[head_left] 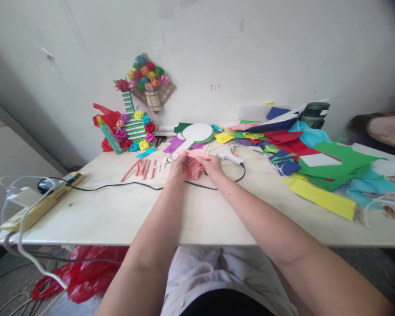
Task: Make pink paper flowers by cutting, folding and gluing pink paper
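Both my hands meet over the middle of the white table (pixel 118 210). My left hand (pixel 178 166) and my right hand (pixel 213 166) are closed on a piece of pink foam sheet (pixel 195 164) held between them, partly folded or rolled. A long pink strip (pixel 199 155) runs across the top of the fingers. Just left of my hands lie several rolled pink foam sticks (pixel 141 168). A white glue gun (pixel 230 156) rests just beyond my right hand, its black cord (pixel 118 185) trailing left across the table.
A heap of coloured foam sheets (pixel 316 162) fills the table's right side. Paper-flower crafts (pixel 134 129) and a green glue bottle (pixel 110 136) lean on the wall. A yellow power strip (pixel 42 204) sits at the left edge. A red bag (pixel 85 272) lies below.
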